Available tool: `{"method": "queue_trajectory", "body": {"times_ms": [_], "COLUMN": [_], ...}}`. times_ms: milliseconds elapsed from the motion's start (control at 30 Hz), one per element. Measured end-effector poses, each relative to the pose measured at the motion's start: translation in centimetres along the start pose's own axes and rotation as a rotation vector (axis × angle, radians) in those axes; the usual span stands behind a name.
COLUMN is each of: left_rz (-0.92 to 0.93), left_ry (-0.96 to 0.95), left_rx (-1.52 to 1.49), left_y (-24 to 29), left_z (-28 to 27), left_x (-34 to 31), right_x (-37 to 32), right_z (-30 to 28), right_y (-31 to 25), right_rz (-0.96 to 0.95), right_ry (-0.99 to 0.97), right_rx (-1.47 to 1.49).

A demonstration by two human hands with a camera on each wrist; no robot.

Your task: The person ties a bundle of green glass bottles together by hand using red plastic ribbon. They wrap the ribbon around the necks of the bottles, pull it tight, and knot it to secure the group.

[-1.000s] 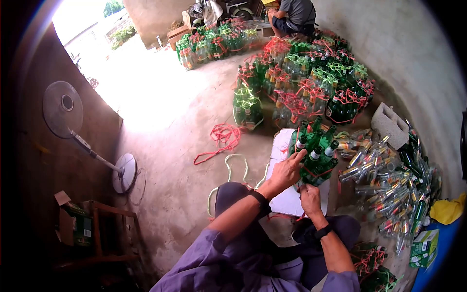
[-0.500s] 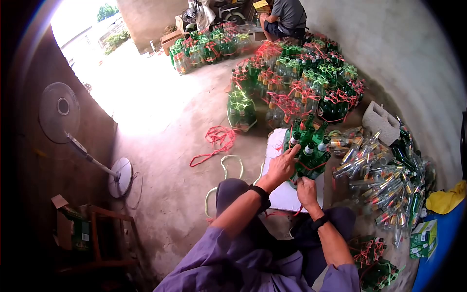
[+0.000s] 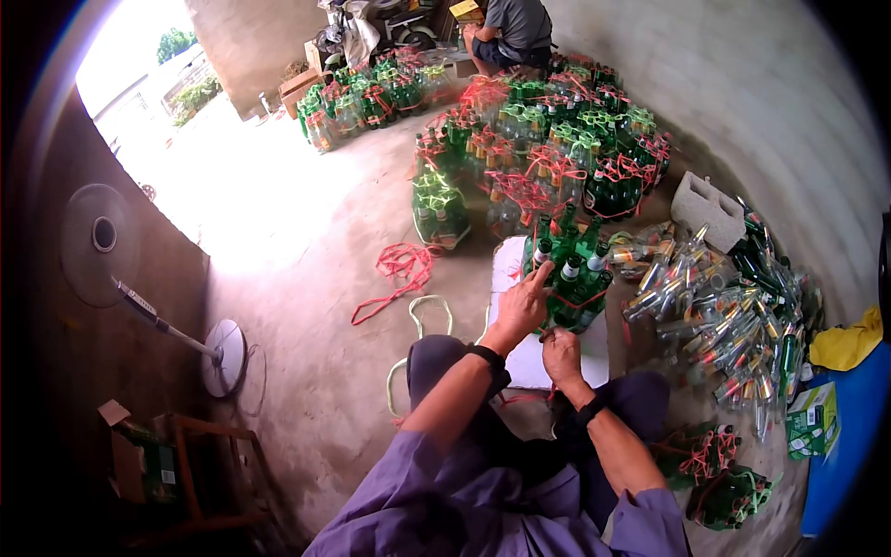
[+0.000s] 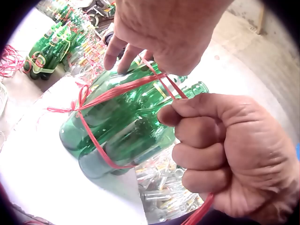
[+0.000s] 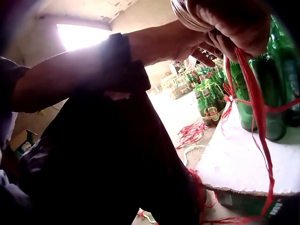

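A bundle of green glass bottles [image 3: 580, 292] stands on a white board [image 3: 534, 364] in front of my knees. Red plastic twine [image 4: 123, 88] circles the bottles, with a knot on one side in the left wrist view. My right hand [image 3: 561, 358] has its fingers curled and pinches a strand close beside the bottles, its tail hanging down in the right wrist view. At the bottles' upper part lies my left hand [image 3: 522, 308], fingers extended over the glass. A strand runs up beneath that hand, where its thumb is hidden.
Loose clear and green bottles [image 3: 733, 320] lie heaped at the right beside a concrete block [image 3: 707, 212]. Tied bottle bundles [image 3: 538, 139] fill the floor ahead, near a crouching person [image 3: 510, 35]. Red twine [image 3: 401, 269] lies on the floor; a fan [image 3: 223, 357] stands left.
The head view has turned to the right, so the scene has shifted left. Both hands stay at the bottle bundle, with the right hand still holding twine beside it.
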State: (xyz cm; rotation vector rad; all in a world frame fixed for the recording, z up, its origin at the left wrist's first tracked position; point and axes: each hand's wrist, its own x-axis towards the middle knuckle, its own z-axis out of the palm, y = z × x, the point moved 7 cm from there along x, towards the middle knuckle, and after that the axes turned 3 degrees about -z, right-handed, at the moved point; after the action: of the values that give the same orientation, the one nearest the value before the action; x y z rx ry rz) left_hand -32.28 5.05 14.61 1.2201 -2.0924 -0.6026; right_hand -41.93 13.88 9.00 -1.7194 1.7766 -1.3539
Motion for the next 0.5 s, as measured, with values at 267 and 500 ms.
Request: {"method": "queue_trajectory", "body": {"times_ms": [267,500], "left_rz": [-0.044,-0.032], "left_ry": [-0.025,-0.007], "left_rx": [0.033,0.062], "left_y": [-0.5,-0.6], "left_z": [0.4,0.8], "left_x": [0.2,0.6], "right_x": [-0.1,-0.1], "right_z": [0.0,0.2], "right_y": [0.0,0.1], "right_rz": [0.018,0.02], "right_ry": [0.002,0.013], "right_rx": [-0.005,0.07]}}
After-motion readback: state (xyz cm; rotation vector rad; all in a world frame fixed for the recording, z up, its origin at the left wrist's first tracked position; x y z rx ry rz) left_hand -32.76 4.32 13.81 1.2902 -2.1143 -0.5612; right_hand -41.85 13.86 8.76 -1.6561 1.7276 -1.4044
